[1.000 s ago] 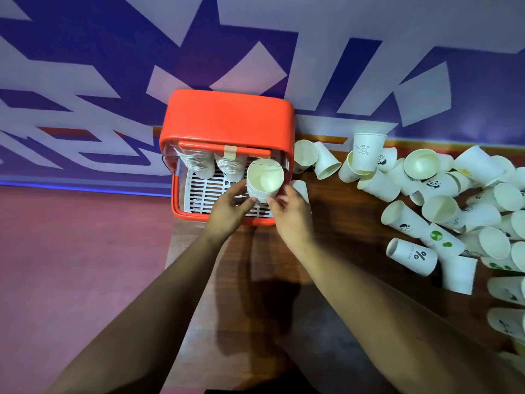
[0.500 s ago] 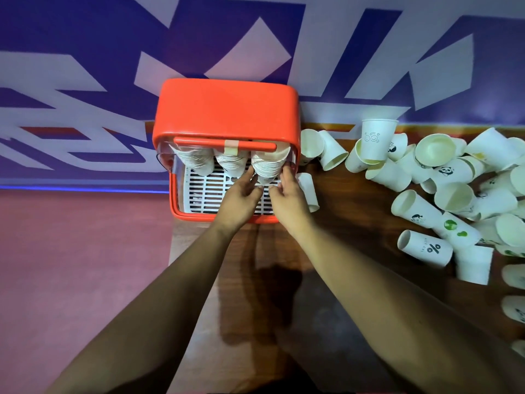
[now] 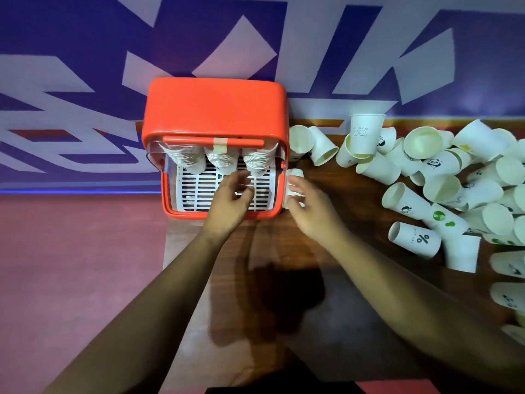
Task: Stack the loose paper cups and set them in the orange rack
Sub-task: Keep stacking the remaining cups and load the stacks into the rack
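The orange rack [image 3: 216, 109] stands at the table's left end, its front open over a white slatted tray [image 3: 199, 191]. Three stacks of paper cups hang under its lid: left stack [image 3: 189, 159], middle stack [image 3: 223, 160], right stack [image 3: 260, 163]. My left hand [image 3: 231, 199] hovers over the tray just below the right stack, fingers loosely curled and holding nothing. My right hand [image 3: 308, 207] is outside the rack's right wall, fingers relaxed, beside a lone cup [image 3: 294, 183] lying there. Whether it touches that cup is unclear.
A heap of loose white paper cups [image 3: 443, 177] covers the right of the wooden table [image 3: 272, 251], some printed with a panda, a percent sign or green dots. One cup [image 3: 365, 136] stands upright at the back. The table's left edge runs just below the rack.
Both hands carried a cup stack into the rack's right slot and let it go. My left hand drew back over the tray; my right hand moved out to the right of the rack.
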